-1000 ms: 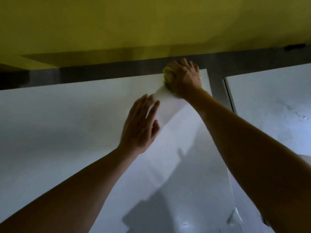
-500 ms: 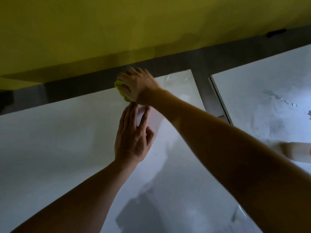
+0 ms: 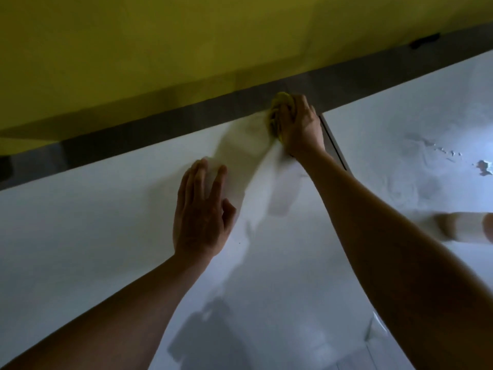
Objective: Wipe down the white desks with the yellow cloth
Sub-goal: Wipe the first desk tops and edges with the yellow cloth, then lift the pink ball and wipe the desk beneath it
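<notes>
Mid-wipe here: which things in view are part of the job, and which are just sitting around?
In the job: yellow cloth, right hand, left hand, near white desk, neighbouring white desk.
Lying about: blurred pale object, white scraps.

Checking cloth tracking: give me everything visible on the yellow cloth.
The yellow cloth looks like soft fabric, bunched into a wad. Only its left part shows, past the fingers of the right hand, which grips and covers the rest. It sits at the far right corner of the white desk, against its back edge.

yellow wall [image 3: 160, 49] | grey strip [image 3: 160, 124] | pale cylinder [image 3: 466, 228], right edge
</notes>
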A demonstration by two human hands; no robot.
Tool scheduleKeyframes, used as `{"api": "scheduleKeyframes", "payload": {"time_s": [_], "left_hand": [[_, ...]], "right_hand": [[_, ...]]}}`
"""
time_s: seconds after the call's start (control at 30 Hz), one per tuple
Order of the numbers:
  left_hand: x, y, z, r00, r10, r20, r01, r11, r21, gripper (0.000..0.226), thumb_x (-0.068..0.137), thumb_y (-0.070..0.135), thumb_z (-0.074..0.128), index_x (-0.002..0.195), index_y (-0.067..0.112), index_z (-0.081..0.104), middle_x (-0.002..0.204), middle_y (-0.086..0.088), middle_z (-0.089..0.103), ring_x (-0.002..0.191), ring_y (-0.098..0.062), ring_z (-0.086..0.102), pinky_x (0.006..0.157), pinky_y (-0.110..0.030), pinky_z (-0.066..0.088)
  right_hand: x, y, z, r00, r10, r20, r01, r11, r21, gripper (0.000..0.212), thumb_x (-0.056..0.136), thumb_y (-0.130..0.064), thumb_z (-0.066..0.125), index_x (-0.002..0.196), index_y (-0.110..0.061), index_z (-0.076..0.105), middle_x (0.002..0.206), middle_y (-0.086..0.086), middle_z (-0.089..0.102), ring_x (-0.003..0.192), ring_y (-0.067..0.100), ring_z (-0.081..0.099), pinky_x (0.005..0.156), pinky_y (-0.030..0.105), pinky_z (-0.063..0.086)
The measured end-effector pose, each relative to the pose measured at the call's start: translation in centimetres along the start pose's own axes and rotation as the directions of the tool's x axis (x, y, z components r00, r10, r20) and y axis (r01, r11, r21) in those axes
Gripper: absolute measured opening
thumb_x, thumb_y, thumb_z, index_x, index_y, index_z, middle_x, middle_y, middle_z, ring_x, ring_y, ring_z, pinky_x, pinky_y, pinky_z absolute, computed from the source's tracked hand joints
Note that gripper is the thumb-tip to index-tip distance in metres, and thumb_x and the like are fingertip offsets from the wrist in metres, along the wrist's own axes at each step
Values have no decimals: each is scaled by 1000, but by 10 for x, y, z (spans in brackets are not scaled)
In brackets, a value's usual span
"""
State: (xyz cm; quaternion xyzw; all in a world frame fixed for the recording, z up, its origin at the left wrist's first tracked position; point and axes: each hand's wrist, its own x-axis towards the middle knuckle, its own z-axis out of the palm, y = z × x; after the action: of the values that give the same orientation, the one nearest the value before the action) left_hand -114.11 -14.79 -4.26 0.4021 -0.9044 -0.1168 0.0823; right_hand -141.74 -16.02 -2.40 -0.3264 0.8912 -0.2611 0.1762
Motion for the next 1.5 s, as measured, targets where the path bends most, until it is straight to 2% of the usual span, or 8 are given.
{"api": "scheduleKeyframes", "payload": {"time_s": [0.13,0.23,0.4,0.6,0.73,1.0,1.17,1.5], "left_hand": [[-1,1,-2,1000,-5,-13,5,1000,-25,64,100,36,41,160,17,33,166,-21,25,154,-38,23,127,-47,23],[-1,3,-1,1000,-4,-14,3,998,-60,63,99,33,42,159,15,35,165,-23,26,155,-39,22,128,-47,21],[1,5,-2,1000,-11,-25,9,998,-62,62,99,31,42,159,15,35,165,-23,26,155,-39,22,127,-46,19],[4,5,1,998,-7,-64,3,998,-60,61,98,31,39,157,15,38,164,-23,28,154,-37,23,127,-44,18],[3,4,2,997,13,-79,-18,998,-63,61,98,30,41,157,15,38,163,-23,29,153,-38,24,126,-46,19],[-2,9,-7,999,24,-30,-26,998,-64,61,98,27,44,157,11,38,163,-27,28,153,-42,24,126,-51,19],[-30,25,-9,998,50,-39,-52,998,-39,55,99,15,49,152,4,45,158,-27,38,146,-45,35,123,-53,25],[-167,135,-12,990,-9,138,17,998,-60,53,98,27,42,140,0,58,149,-28,49,137,-47,47,112,-55,42]], "right_hand": [[-36,13,-7,997,69,-15,-68,997,37,36,102,-52,36,117,-23,49,104,3,51,84,21,56,63,26,40],[-99,45,-17,988,152,-19,-153,988,-36,36,101,-52,36,123,-26,45,110,5,48,96,28,54,75,41,48],[-146,56,-18,974,205,-99,-217,966,-139,28,100,-38,38,125,-25,43,116,11,47,103,34,49,83,53,49],[-110,40,-4,982,91,-166,-115,983,-142,40,98,-41,39,135,-26,46,124,12,49,108,31,50,87,45,44],[-104,43,-10,991,71,-110,-85,989,-120,45,100,-43,44,143,-29,40,123,9,49,107,27,51,87,46,49],[-178,60,-25,991,89,-101,-111,965,-239,50,101,-44,40,145,-21,36,131,15,44,114,35,47,93,49,43],[-229,91,-45,999,26,20,-21,971,-239,72,98,-60,41,157,-26,19,156,10,27,135,33,34,111,46,32],[-279,138,-105,990,-69,125,100,961,-257,43,94,-41,57,135,-30,47,126,8,49,110,30,48,93,42,42]]}}
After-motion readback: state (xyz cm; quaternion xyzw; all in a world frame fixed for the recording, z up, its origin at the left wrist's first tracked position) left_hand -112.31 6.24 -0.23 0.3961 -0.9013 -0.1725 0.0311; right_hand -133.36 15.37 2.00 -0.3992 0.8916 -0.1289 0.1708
